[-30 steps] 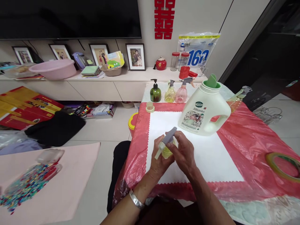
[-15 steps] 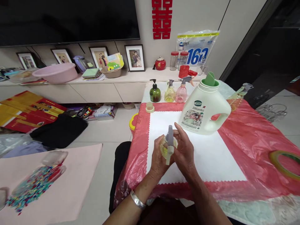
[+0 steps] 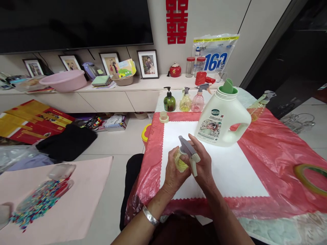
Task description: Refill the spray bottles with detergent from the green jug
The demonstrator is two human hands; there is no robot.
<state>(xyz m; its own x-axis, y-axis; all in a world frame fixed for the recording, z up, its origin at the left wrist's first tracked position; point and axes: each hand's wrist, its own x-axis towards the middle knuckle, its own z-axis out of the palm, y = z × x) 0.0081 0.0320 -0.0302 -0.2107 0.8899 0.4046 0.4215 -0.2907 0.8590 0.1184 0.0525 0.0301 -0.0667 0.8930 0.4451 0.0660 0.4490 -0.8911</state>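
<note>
A small yellow spray bottle (image 3: 179, 164) stands on the white cloth (image 3: 230, 170) in front of me. My left hand (image 3: 173, 173) is wrapped round its body. My right hand (image 3: 203, 163) grips the grey trigger head (image 3: 188, 151) on top, whose nozzle points toward the right. Just behind stands a big white detergent jug (image 3: 221, 121) with a green funnel (image 3: 228, 86) in its mouth.
A green pump bottle (image 3: 169, 100), a yellow sprayer (image 3: 185, 101) and a pink sprayer (image 3: 198, 99) line the table's far edge, with a small cap (image 3: 163, 117) near them. Another sprayer (image 3: 260, 102) lies at the right. A tape roll (image 3: 309, 177) sits on the red plastic sheet (image 3: 276, 153).
The trigger head has turned on the bottle: its nozzle pointed left, then toward me, and now points right. My left hand stayed on the bottle's body.
</note>
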